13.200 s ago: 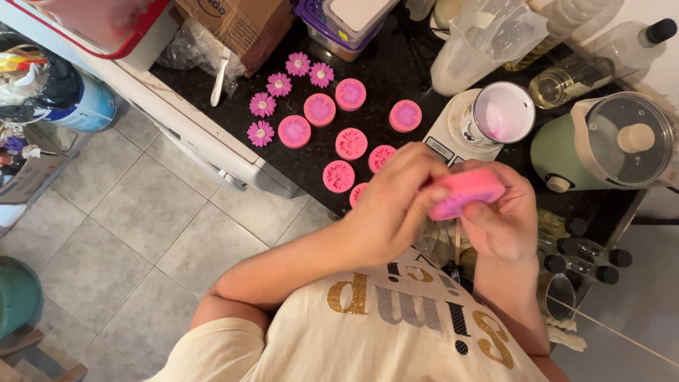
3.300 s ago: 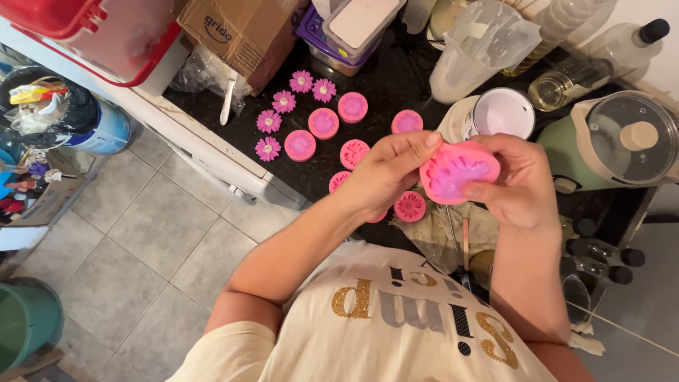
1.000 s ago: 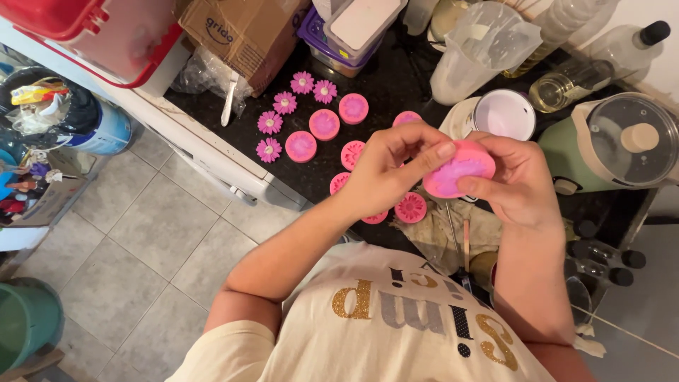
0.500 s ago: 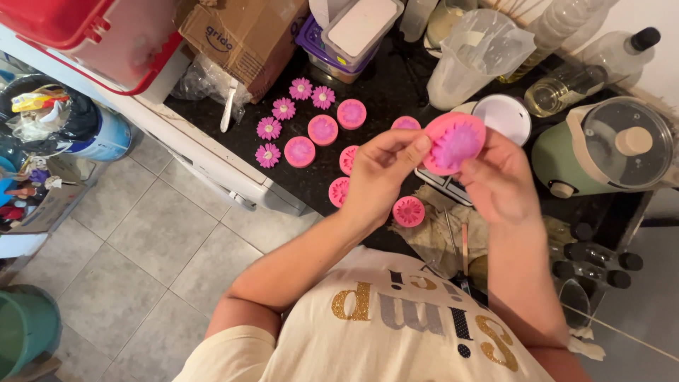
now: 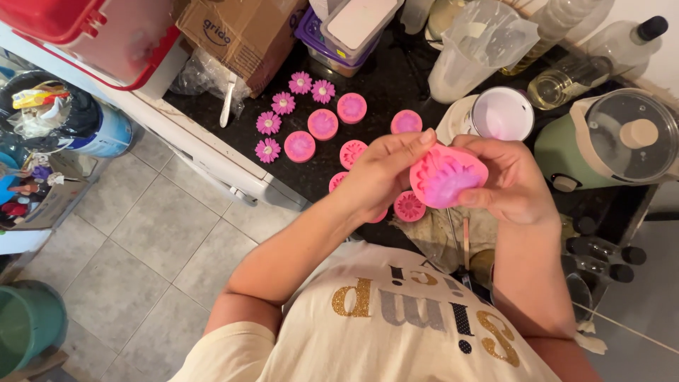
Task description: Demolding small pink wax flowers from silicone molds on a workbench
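Both hands hold one round pink flower mould (image 5: 448, 177) above the dark counter (image 5: 382, 78). My left hand (image 5: 382, 173) pinches its left rim with fingers curled over the edge. My right hand (image 5: 515, 177) cups its right side. The mould's hollow faces up and shows a flower pattern. On the counter beyond lie several round pink moulds (image 5: 323, 124) and several small pink daisy-shaped pieces (image 5: 269, 122). One more flower-patterned pink mould (image 5: 409, 206) lies just below my left hand.
A white cup with pink liquid (image 5: 502, 114), a clear measuring jug (image 5: 475, 46), an oil bottle (image 5: 569, 78) and a green appliance with a glass lid (image 5: 615, 141) stand at the right. A cardboard box (image 5: 237, 32) and red-rimmed bin (image 5: 92, 28) sit at the left. Tiled floor lies below.
The mould has come down and toward me from beside the white cup. It has turned so its hollow faces up, and both hands have kept hold of it.
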